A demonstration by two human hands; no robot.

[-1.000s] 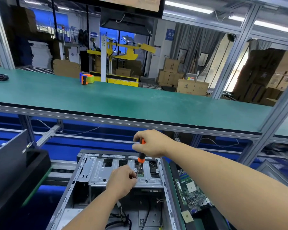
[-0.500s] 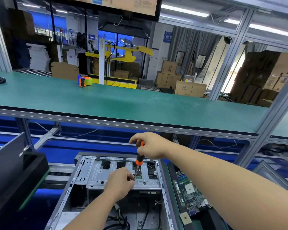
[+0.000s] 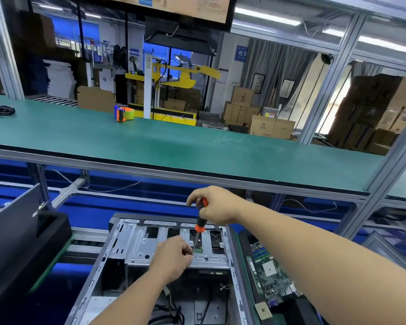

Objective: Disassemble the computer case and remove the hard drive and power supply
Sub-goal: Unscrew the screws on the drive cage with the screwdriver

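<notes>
**Screwdriver set on the drive cage of an open computer case**

The computer case (image 3: 136,266) lies open at the bottom of the view, its side panel off and loose cables showing inside. Across its far end runs a grey metal drive cage (image 3: 150,245) with slotted openings. The left hand (image 3: 172,259) rests on this cage, its fingers (image 3: 185,250) curled and pinched close around the tip of the screwdriver shaft; whether they hold a screw cannot be told. The right hand (image 3: 215,205) is above it, fingers wrapped round the black-and-orange handle of the screwdriver (image 3: 200,221), which stands nearly upright, tilted slightly, with its tip down on the cage. The hard drive and power supply cannot be made out clearly.

Just right of the case a green motherboard (image 3: 267,270) lies flat. To the left stands a black panel (image 3: 12,231). Beyond, a raised green counter (image 3: 197,148) carries an orange-and-green tape dispenser (image 3: 124,113) and, at its far left, a coiled black cable (image 3: 0,110). Cardboard boxes (image 3: 271,126) are stacked behind it.
</notes>
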